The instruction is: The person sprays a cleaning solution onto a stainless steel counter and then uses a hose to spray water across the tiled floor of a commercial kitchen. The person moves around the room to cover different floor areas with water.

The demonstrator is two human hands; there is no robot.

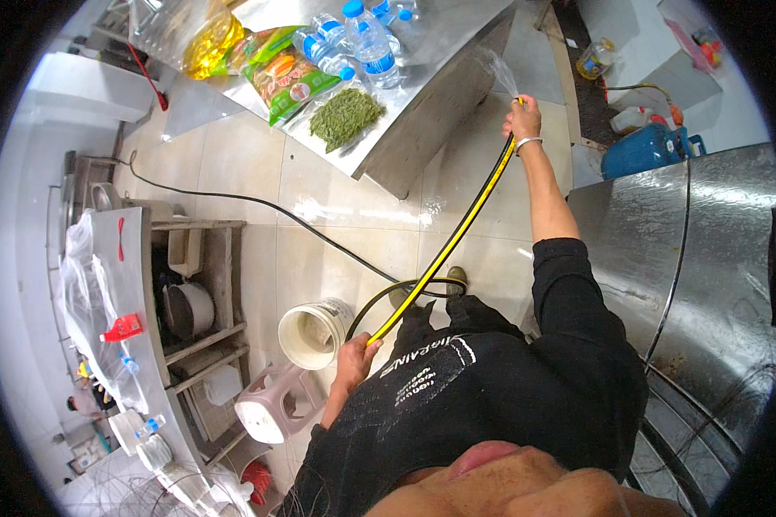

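A black rubber hose with a yellow stripe (460,227) runs diagonally in front of my body. Near its upper end my right hand (524,119) grips it, a light band on the wrist. Water sprays (501,70) from that end, past the corner of a steel table. My left hand (357,357) is closed around a lower part of the hose, beside a white plastic bucket (307,333). From there the hose loops near my shoes and a dark length crosses the tiled floor (239,155) to the left.
On the steel table (420,84) lie water bottles (370,48), food packets (291,81) and a bag of green leaves (344,121). A plastic stool (278,400) and shelving (197,323) stand left. A blue gas cylinder (643,152) and steel counter (627,213) are right.
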